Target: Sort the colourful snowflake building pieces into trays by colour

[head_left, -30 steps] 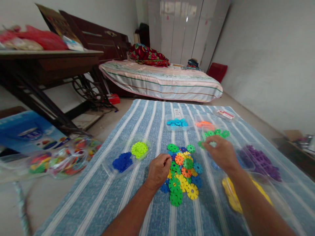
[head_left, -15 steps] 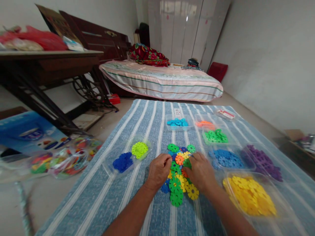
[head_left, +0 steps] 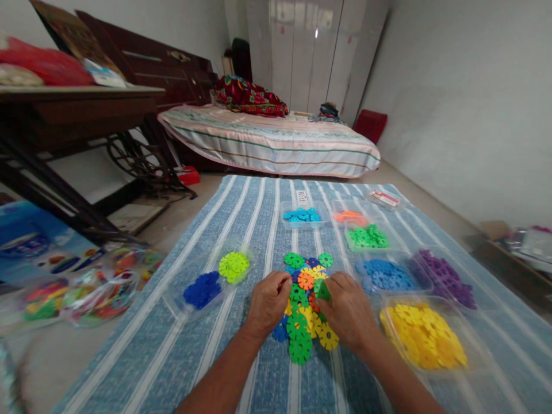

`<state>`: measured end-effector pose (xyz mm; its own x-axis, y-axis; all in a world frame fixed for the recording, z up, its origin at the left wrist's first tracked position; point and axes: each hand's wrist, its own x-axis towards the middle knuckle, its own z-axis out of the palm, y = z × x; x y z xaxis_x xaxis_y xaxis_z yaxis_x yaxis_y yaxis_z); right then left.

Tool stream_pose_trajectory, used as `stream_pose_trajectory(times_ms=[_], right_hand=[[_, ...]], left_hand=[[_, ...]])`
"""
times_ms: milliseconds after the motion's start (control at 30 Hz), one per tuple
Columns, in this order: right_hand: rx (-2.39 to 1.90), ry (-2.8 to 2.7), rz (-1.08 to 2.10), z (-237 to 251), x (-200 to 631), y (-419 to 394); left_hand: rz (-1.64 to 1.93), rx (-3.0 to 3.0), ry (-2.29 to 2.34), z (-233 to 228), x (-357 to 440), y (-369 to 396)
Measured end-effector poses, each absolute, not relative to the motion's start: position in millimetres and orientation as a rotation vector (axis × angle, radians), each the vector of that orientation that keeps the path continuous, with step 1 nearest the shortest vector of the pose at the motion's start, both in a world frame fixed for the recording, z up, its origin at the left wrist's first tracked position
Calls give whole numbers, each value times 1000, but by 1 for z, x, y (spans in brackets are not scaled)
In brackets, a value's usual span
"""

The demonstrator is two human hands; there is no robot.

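A flat cluster of joined plastic snowflake discs (head_left: pixel 307 305) in green, yellow, orange and blue lies on the striped blue cloth (head_left: pixel 267 213). My left hand (head_left: pixel 266 303) rests on the cluster's left edge, fingers curled onto it. My right hand (head_left: pixel 347 309) is on the cluster's right side and pinches a green disc (head_left: pixel 322 290), tilted up between thumb and fingers.
Clear trays of sorted discs ring the cluster: dark blue (head_left: pixel 200 290), lime (head_left: pixel 233 265), cyan (head_left: pixel 301 215), orange (head_left: pixel 349 216), green (head_left: pixel 368 236), blue (head_left: pixel 385 274), purple (head_left: pixel 444 276), yellow (head_left: pixel 422 334). A bag of mixed discs (head_left: pixel 86 287) lies left; a bed (head_left: pixel 267 141) stands behind.
My right hand came back from the green tray to the cluster and now pinches a green disc there. My left hand stayed on the cluster. The view shifted slightly right.
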<state>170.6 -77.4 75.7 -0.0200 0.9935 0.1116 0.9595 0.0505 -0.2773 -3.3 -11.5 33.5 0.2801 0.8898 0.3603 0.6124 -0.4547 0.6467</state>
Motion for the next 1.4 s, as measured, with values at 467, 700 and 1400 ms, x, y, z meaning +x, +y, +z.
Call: stream_pose_trajectory(times_ms=[467, 700, 1400], right_hand=[[-2406, -1734, -370, 134, 249, -37], [-2155, -2143, 129, 103, 192, -53], [-2155, -1973, 120, 113, 214, -39]], left_hand=[[988, 2166, 1363, 32, -4, -12], [984, 2152, 1358, 30, -4, -12], [948, 2147, 1370, 32, -3, -14]])
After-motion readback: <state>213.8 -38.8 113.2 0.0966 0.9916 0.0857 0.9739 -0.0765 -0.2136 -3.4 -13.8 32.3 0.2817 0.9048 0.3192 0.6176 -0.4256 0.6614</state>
